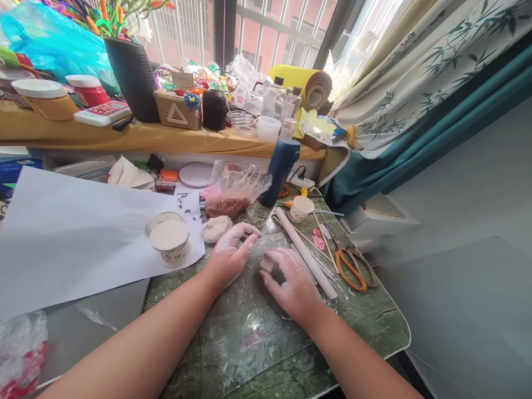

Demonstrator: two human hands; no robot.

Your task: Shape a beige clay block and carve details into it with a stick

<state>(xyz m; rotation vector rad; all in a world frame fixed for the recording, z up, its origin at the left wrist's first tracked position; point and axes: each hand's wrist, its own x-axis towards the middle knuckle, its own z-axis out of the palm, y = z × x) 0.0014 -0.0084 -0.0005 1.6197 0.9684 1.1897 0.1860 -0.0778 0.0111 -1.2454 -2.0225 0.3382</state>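
Observation:
My right hand point(293, 282) pinches a small pale lump of clay point(268, 265) between thumb and fingers, low over a transparent plastic sheet point(236, 354). To its left, my left hand point(231, 252) has its fingers loosely curved and the thumb apart, with nothing visible in it. White powder coats both hands. Just behind the left hand lies a larger lump of white clay point(216, 229). A pinkish rolling pin point(305, 253) lies slanted beyond my right hand. Further left, a paper cup point(177, 257) stands with a round, pale clay disc point(169, 235) on top.
Orange-handled scissors point(351, 270), thin wooden sticks point(325, 242) and another paper cup point(301, 208) are on the right. A blue bottle point(280, 173) and a plastic bag of brown material point(228, 205) stand behind. White paper point(83, 238) covers the left side.

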